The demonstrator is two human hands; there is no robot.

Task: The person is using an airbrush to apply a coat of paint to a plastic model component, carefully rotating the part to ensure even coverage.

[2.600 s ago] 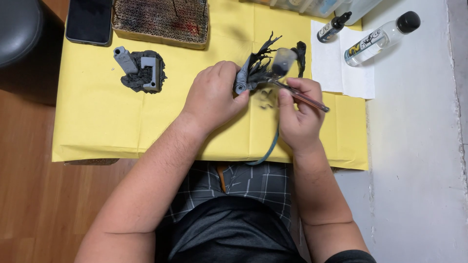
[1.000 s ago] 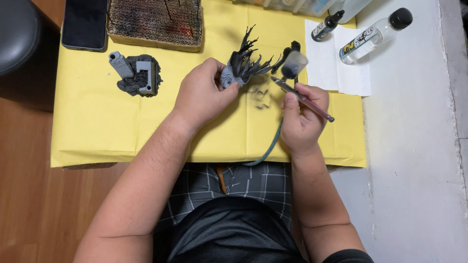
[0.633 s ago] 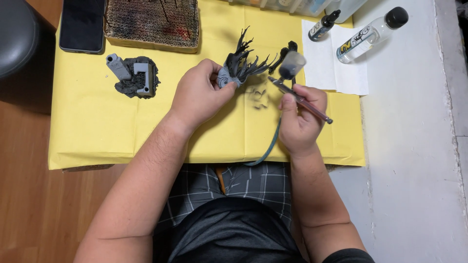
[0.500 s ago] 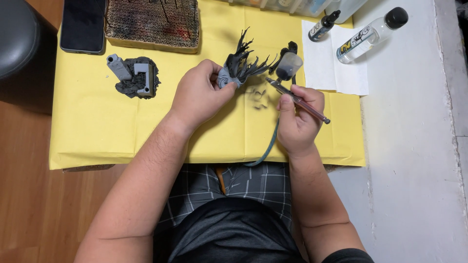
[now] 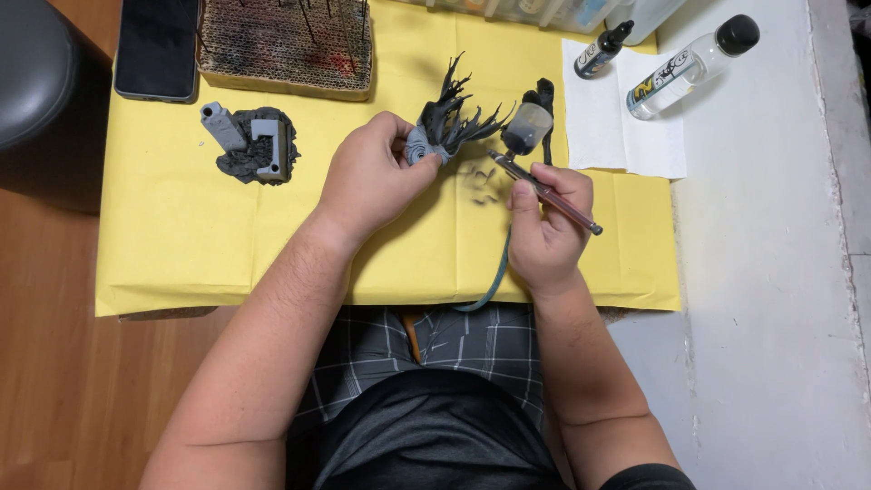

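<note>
Yellow paper [image 5: 181, 245] covers the counter, and everything sits relative to it. Over its middle, the left hand [image 5: 367, 181] pinches a grey spiky model part [image 5: 445, 127] in a tight grip. The right hand [image 5: 544, 231] is wrapped around an airbrush [image 5: 535, 181], nozzle aimed at the part: spraying looks to be the step in hand, and turning the part seems due. A grey model base [image 5: 249, 145] lies toward the paper's upper left, two bottles [image 5: 689, 63] beyond its right edge, nothing blocking.

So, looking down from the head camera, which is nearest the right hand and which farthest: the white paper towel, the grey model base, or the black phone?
From the right hand:
1. White paper towel, just beyond it, to its right.
2. Grey model base, across the yellow sheet, left.
3. Black phone, far left corner.
</note>
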